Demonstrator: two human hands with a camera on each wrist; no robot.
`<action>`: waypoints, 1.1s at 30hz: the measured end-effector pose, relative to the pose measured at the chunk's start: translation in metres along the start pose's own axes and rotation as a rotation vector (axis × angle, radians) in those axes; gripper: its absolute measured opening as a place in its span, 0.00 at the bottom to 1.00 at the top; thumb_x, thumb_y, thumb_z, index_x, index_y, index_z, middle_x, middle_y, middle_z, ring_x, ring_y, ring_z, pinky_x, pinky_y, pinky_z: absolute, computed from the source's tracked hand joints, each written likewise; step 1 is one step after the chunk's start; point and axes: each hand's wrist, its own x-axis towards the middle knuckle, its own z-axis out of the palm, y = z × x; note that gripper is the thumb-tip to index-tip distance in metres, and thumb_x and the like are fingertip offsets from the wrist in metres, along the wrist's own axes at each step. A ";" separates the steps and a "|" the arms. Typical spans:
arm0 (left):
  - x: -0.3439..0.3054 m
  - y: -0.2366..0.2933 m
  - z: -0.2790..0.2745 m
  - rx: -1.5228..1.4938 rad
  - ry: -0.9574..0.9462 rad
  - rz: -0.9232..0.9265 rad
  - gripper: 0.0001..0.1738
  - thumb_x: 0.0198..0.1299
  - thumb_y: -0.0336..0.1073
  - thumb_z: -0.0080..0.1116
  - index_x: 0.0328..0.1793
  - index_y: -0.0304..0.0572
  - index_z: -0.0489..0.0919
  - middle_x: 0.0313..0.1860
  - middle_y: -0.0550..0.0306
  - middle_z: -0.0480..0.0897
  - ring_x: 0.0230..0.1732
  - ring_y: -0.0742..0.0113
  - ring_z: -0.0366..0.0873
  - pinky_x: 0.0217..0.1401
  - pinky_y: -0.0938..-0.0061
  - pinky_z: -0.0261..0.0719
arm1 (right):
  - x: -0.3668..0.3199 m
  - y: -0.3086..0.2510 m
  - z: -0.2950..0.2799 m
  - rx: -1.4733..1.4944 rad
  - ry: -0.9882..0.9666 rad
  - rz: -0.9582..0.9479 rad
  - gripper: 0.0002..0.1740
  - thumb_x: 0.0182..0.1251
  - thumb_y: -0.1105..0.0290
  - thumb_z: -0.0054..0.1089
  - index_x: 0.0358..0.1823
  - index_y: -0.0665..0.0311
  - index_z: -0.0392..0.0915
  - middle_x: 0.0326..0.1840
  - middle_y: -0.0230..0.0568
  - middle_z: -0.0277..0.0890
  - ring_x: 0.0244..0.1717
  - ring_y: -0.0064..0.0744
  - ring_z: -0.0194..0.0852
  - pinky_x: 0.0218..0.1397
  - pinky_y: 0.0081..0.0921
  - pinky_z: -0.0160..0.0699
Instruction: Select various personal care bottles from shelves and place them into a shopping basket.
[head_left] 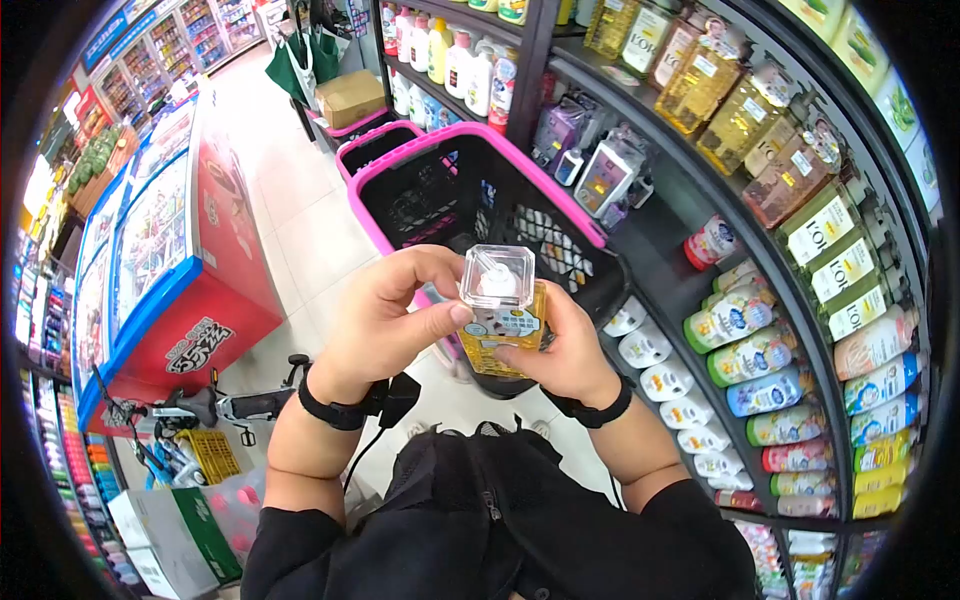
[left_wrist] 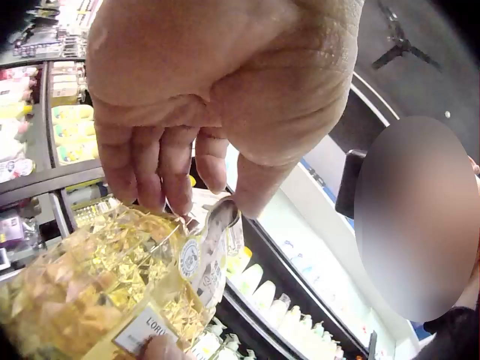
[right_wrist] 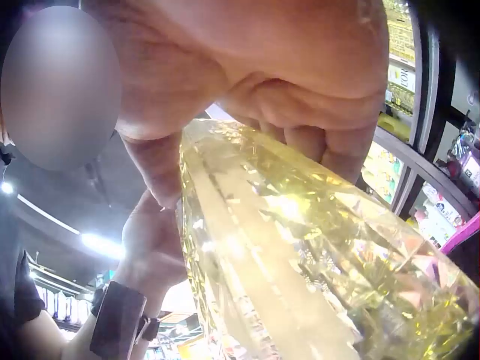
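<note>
Held up in front of the chest, over the near end of the pink basket (head_left: 400,150), is a yellow faceted bottle (head_left: 503,335) with a clear square cap (head_left: 497,277). The right hand (head_left: 570,355) grasps the bottle's body from the right, fingers wrapped behind it and thumb along the near face. The left hand (head_left: 385,315) pinches the cap, thumb on the near side and fingers curled over the far side. By the look of it, the work is partway. The bottle is off the shelves (head_left: 700,190) on the right and in hand, but the cap is still seated and the bottle is not in the basket. Whether the cap has been loosened at all cannot be told. Only the head view gives the setting: the basket, the shelves and the red freezer (head_left: 230,260) on the left. The left wrist view shows what the head view hides, the left hand's fingers (left_wrist: 161,169) from below, bent down onto the top of the bottle (left_wrist: 112,277) beside a small round label. The right wrist view shows the cut glass (right_wrist: 300,255) close up, running out from under the right palm (right_wrist: 285,67).
</note>
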 end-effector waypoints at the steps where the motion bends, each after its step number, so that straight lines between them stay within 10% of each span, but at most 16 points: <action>1: -0.006 -0.001 -0.016 0.043 -0.017 0.018 0.10 0.60 0.29 0.71 0.42 0.37 0.79 0.47 0.54 0.83 0.47 0.66 0.79 0.54 0.71 0.76 | 0.004 -0.002 0.016 -0.009 -0.009 0.009 0.38 0.52 0.69 0.79 0.64 0.67 0.71 0.54 0.45 0.82 0.54 0.37 0.83 0.59 0.32 0.79; 13: -0.060 -0.017 -0.152 -0.108 0.202 -0.128 0.12 0.73 0.32 0.48 0.53 0.30 0.77 0.52 0.47 0.82 0.53 0.61 0.78 0.60 0.65 0.75 | 0.067 -0.006 0.142 0.129 -0.160 0.139 0.41 0.53 0.70 0.81 0.67 0.67 0.69 0.59 0.44 0.80 0.60 0.32 0.80 0.64 0.30 0.76; 15: -0.064 -0.036 -0.158 -0.183 0.076 -0.253 0.37 0.69 0.53 0.61 0.71 0.28 0.66 0.63 0.46 0.77 0.64 0.59 0.75 0.70 0.61 0.70 | 0.079 0.001 0.142 0.090 -0.142 0.064 0.42 0.55 0.69 0.80 0.69 0.67 0.67 0.60 0.45 0.79 0.61 0.33 0.79 0.66 0.31 0.75; 19: -0.053 -0.066 -0.163 -0.067 -0.214 -0.392 0.49 0.55 0.46 0.78 0.76 0.30 0.63 0.70 0.45 0.74 0.73 0.57 0.70 0.77 0.59 0.63 | 0.110 0.012 0.143 0.356 -0.093 0.084 0.41 0.58 0.69 0.78 0.71 0.67 0.66 0.61 0.42 0.78 0.64 0.30 0.76 0.69 0.32 0.72; 25: 0.027 -0.091 -0.181 -0.096 -0.361 -0.490 0.31 0.54 0.30 0.76 0.65 0.34 0.77 0.54 0.54 0.85 0.57 0.65 0.82 0.63 0.67 0.79 | 0.167 0.023 0.119 0.214 0.004 -0.012 0.37 0.60 0.65 0.76 0.68 0.66 0.68 0.59 0.43 0.79 0.60 0.33 0.78 0.65 0.33 0.75; 33: 0.152 -0.148 -0.180 -0.017 -0.659 -0.396 0.32 0.56 0.26 0.72 0.67 0.33 0.75 0.57 0.53 0.83 0.59 0.65 0.80 0.64 0.66 0.78 | 0.213 0.032 0.065 0.125 0.314 0.044 0.37 0.61 0.67 0.75 0.69 0.67 0.66 0.60 0.42 0.77 0.62 0.31 0.76 0.66 0.32 0.74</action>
